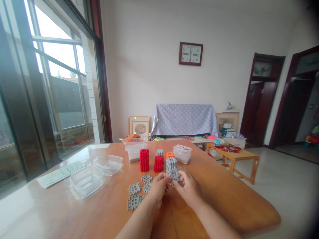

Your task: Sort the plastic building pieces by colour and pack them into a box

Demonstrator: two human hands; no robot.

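My left hand (pixel 158 190) and my right hand (pixel 189 189) meet over the wooden table (pixel 224 199), fingers pinched on a grey block built of interlocking waffle tiles (pixel 172 169). Just left of my left hand, several loose grey tiles (pixel 134 196) lie flat on the table. Behind the grey block stand two red tile stacks (pixel 144 160), a smaller grey stack (pixel 159 152) and an orange stack (pixel 170 155).
Clear plastic containers (pixel 87 180) and a lid (pixel 109 163) sit at the left beside a printed sheet (pixel 61 172). A white tub (pixel 134 149) and a lidded box (pixel 182 153) stand at the far edge. A low wooden table (pixel 236 156) is on the floor to the right.
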